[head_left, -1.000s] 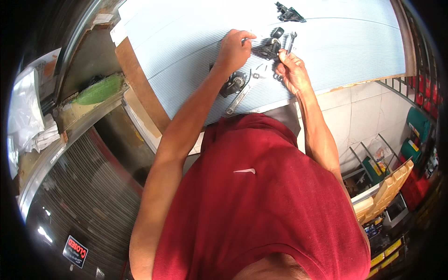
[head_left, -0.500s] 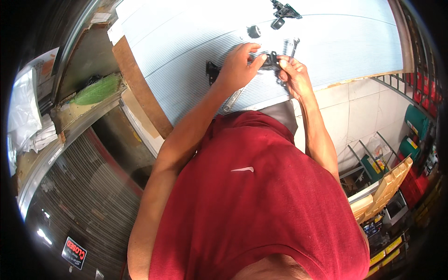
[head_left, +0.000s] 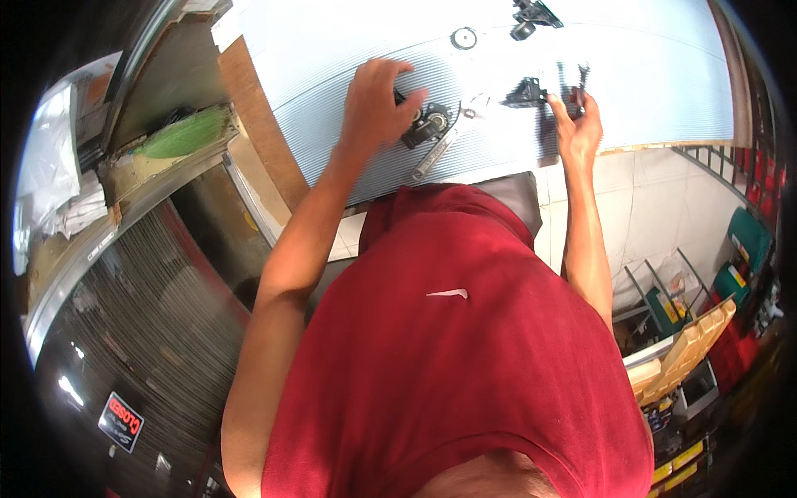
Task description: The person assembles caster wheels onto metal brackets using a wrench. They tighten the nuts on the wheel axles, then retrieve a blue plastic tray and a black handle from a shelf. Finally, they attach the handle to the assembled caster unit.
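Note:
My left hand (head_left: 378,106) is over the left part of the worktable, with thumb and fingers apart. Just beside its thumb lies a black mechanical part with round fittings (head_left: 430,124); some of it is hidden by the hand. A silver wrench (head_left: 435,156) rests at a slant just nearer to me. Over on the right, my right hand (head_left: 579,129) has its fingers around a slim dark tool (head_left: 582,79), whose exact kind is too blurred to tell. Close to that thumb sits a black bracket-like part (head_left: 526,93). Between the hands is a small metal piece (head_left: 473,108).
A round ring-shaped piece (head_left: 464,38) and another black part with a roller (head_left: 531,18) lie farther back on the ribbed pale-blue table (head_left: 664,91). A brown wooden strip (head_left: 264,124) borders the table's left side. Metal racks and green boxes (head_left: 730,282) stand at the right.
My hands have moved apart, the left one leftward and the right one rightward. The black part between them is let go and lies on the table. The slim tool has shifted right with my right hand.

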Tool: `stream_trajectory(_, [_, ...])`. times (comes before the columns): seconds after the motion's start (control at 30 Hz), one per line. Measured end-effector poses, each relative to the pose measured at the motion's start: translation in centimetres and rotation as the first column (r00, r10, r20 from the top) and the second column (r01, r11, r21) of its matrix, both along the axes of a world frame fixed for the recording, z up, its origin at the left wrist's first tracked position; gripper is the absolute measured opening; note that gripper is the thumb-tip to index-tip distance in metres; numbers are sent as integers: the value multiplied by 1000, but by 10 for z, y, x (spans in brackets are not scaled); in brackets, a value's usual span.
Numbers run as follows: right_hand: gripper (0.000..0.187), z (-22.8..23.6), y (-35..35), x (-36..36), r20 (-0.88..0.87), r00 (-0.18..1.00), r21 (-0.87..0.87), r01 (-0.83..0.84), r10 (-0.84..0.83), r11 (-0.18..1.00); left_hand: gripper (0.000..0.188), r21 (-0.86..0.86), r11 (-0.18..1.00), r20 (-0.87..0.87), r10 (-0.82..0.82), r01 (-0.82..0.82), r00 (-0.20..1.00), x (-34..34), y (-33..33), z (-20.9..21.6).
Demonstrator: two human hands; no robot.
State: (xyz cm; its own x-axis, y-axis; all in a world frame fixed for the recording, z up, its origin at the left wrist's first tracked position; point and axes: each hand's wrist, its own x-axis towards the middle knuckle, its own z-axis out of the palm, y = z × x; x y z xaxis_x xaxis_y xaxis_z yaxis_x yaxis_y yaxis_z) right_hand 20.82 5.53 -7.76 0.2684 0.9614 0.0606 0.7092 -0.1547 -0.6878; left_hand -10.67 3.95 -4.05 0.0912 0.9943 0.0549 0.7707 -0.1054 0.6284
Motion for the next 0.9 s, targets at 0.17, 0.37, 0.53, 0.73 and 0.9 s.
stream_trajectory(0.17, [22, 8, -48, -34, -568, 822, -305, -169, -37, 937, 43, 81, 995, -2, 64, -64, 998, 7, -66, 15])
stream_trajectory(0.37, [51, 13, -51, -110, -572, 795, -482, -524, 201, 702, 42, 129, 991, -47, -42, 47, 998, 2, -78, -11])
stream_trajectory(0.53, [47, 18, -49, -126, -680, 664, -316, -648, 312, 693, 39, 92, 996, 165, -9, -6, 986, -7, -91, -26])
stream_trajectory(0.73, [31, -2, -45, -127, -569, 686, -272, -678, 453, 684, 42, 57, 998, 231, 20, -34, 973, 4, -89, -15])
stream_trajectory(0.9, [28, 10, -45, -128, -594, 658, -274, -707, 464, 652, 44, -2, 999, 275, 32, -32, 961, 0, -88, -17])
